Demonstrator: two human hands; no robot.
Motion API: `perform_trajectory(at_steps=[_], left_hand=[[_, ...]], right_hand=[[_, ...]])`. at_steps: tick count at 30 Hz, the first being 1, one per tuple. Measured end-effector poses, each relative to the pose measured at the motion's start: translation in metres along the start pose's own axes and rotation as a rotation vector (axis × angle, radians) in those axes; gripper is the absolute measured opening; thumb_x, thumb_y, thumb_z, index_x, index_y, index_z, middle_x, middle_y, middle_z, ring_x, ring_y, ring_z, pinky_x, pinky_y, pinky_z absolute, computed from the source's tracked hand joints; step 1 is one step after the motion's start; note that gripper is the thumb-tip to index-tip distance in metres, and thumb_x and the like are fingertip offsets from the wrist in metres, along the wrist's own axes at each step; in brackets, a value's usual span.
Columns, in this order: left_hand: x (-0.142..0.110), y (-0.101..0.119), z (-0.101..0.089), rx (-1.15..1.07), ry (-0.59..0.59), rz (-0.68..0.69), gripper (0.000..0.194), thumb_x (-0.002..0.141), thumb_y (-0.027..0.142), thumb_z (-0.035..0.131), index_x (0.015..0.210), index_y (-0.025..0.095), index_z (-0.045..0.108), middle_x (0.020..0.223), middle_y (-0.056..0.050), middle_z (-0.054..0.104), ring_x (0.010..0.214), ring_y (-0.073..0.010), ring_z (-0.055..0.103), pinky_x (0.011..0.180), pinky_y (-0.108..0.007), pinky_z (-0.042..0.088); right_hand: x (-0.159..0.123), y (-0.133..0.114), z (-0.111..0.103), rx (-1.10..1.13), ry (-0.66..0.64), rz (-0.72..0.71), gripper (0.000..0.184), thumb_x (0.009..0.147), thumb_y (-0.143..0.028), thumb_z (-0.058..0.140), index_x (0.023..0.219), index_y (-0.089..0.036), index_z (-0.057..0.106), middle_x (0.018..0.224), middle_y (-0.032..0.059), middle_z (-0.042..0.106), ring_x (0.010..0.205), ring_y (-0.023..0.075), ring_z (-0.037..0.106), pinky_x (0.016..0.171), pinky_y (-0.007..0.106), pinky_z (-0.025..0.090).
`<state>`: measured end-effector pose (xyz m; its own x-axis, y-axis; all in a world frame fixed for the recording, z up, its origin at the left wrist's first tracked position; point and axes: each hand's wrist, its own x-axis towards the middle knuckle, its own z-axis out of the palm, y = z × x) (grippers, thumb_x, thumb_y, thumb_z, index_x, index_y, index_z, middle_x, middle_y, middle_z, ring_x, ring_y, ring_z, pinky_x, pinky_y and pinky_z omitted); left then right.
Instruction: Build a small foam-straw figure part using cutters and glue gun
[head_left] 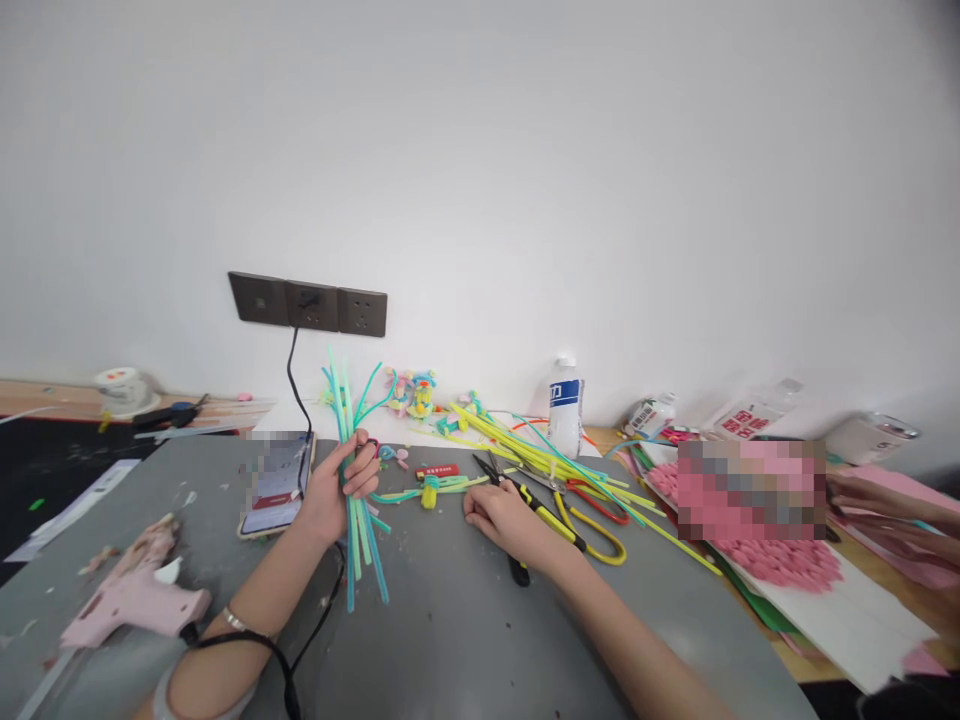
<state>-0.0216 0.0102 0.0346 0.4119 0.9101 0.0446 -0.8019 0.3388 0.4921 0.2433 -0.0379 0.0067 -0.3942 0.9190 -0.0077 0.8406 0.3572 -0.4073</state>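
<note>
My left hand (pixel 341 485) is raised above the grey table mat, fingers wrapped round an upright bundle of teal and light-green pipe cleaners (pixel 364 540). My right hand (pixel 502 515) lies low over the mat with its fingers curled over pliers (pixel 551 522) with black and yellow handles. Jaws and handle ends stick out around it; the grip itself is partly hidden. A small teal and yellow pipe-cleaner piece (pixel 429 490) lies between my hands. Beyond my right hand are scissors (pixel 600 535) with yellow handles and a pile of yellow-green pipe cleaners (pixel 540 455).
At the left lie a pink glue gun (pixel 135 600) and a phone (pixel 270 500), with a black cable near my left arm. A white bottle (pixel 565 415) stands by the wall. Another person's hand (pixel 874 500) is at the right, beside a pink fuzzy piece (pixel 780 560).
</note>
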Motion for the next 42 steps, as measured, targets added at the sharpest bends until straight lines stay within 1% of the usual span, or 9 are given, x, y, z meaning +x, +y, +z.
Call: perform_trajectory(at_steps=[8, 11, 14, 19, 23, 30, 35, 39, 42], left_hand=[[0.0, 0.0, -0.001, 0.01, 0.0, 0.0, 0.018, 0.095, 0.01, 0.045, 0.079, 0.015, 0.053, 0.05, 0.009, 0.029, 0.033, -0.0042, 0.028, 0.034, -0.015, 0.026], [0.001, -0.001, -0.002, 0.008, -0.009, -0.002, 0.017, 0.094, 0.011, 0.047, 0.079, 0.015, 0.053, 0.05, 0.009, 0.029, 0.033, -0.004, 0.028, 0.035, -0.015, 0.026], [0.001, -0.001, -0.003, 0.015, -0.031, -0.001, 0.016, 0.094, 0.011, 0.048, 0.08, 0.014, 0.053, 0.05, 0.009, 0.03, 0.033, -0.0037, 0.029, 0.035, -0.015, 0.027], [0.001, -0.002, -0.004, 0.012, -0.039, -0.004, 0.018, 0.096, 0.01, 0.045, 0.08, 0.014, 0.054, 0.05, 0.009, 0.03, 0.034, -0.0042, 0.03, 0.035, -0.015, 0.028], [0.001, -0.001, -0.004, 0.017, -0.034, 0.001, 0.022, 0.097, 0.01, 0.041, 0.08, 0.013, 0.054, 0.05, 0.008, 0.031, 0.033, -0.0043, 0.031, 0.035, -0.016, 0.028], [0.001, -0.001, -0.003, 0.02, -0.035, 0.0, 0.021, 0.096, 0.011, 0.042, 0.08, 0.013, 0.054, 0.05, 0.008, 0.031, 0.033, -0.0042, 0.03, 0.035, -0.015, 0.028], [0.002, -0.001, -0.004, 0.019, -0.045, 0.004, 0.023, 0.097, 0.011, 0.04, 0.08, 0.013, 0.055, 0.05, 0.008, 0.032, 0.033, -0.004, 0.03, 0.035, -0.015, 0.028], [0.001, -0.001, -0.005, 0.011, -0.045, 0.002, 0.022, 0.097, 0.012, 0.041, 0.08, 0.013, 0.055, 0.05, 0.008, 0.033, 0.034, -0.0039, 0.031, 0.036, -0.015, 0.029], [0.0, -0.001, -0.004, 0.013, -0.046, -0.002, 0.024, 0.098, 0.011, 0.039, 0.08, 0.013, 0.055, 0.05, 0.008, 0.033, 0.034, -0.004, 0.031, 0.035, -0.015, 0.028]], right_hand=[[-0.004, -0.011, 0.01, -0.138, 0.017, 0.051, 0.014, 0.087, -0.008, 0.046, 0.083, -0.02, 0.05, 0.089, 0.0065, 0.065, 0.087, 0.0225, 0.06, 0.087, 0.04, 0.035], [-0.011, -0.013, 0.015, -0.139, 0.079, 0.046, 0.016, 0.087, -0.007, 0.045, 0.08, -0.02, 0.05, 0.088, 0.0067, 0.063, 0.086, 0.0225, 0.059, 0.09, 0.041, 0.037], [-0.017, -0.011, 0.02, -0.007, 0.174, 0.056, 0.016, 0.087, -0.008, 0.046, 0.078, -0.021, 0.049, 0.083, 0.0042, 0.06, 0.084, 0.021, 0.057, 0.09, 0.04, 0.04], [-0.016, 0.0, 0.024, 0.292, 0.324, 0.122, 0.009, 0.087, -0.015, 0.05, 0.08, -0.02, 0.052, 0.08, 0.0031, 0.059, 0.075, 0.0192, 0.056, 0.072, 0.031, 0.044], [-0.012, 0.008, 0.025, 0.4, 0.311, 0.105, 0.004, 0.084, -0.016, 0.056, 0.082, -0.019, 0.057, 0.075, 0.0013, 0.06, 0.069, 0.017, 0.056, 0.066, 0.028, 0.044], [-0.011, 0.008, 0.024, 0.23, 0.244, 0.022, 0.014, 0.084, -0.009, 0.057, 0.075, -0.018, 0.062, 0.08, 0.0026, 0.059, 0.073, 0.0168, 0.055, 0.074, 0.03, 0.044], [-0.014, -0.002, 0.014, 0.084, 0.166, 0.006, 0.016, 0.092, -0.013, 0.047, 0.081, -0.02, 0.057, 0.087, 0.0036, 0.061, 0.082, 0.0188, 0.057, 0.09, 0.04, 0.041], [-0.025, -0.015, -0.007, 0.199, 0.071, -0.064, 0.017, 0.095, -0.019, 0.044, 0.084, -0.023, 0.056, 0.09, 0.0012, 0.061, 0.086, 0.0172, 0.059, 0.101, 0.043, 0.038], [-0.028, -0.016, -0.028, 0.367, 0.213, -0.007, 0.016, 0.095, -0.03, 0.046, 0.086, -0.023, 0.057, 0.088, 0.0025, 0.064, 0.084, 0.0187, 0.06, 0.087, 0.037, 0.046]])
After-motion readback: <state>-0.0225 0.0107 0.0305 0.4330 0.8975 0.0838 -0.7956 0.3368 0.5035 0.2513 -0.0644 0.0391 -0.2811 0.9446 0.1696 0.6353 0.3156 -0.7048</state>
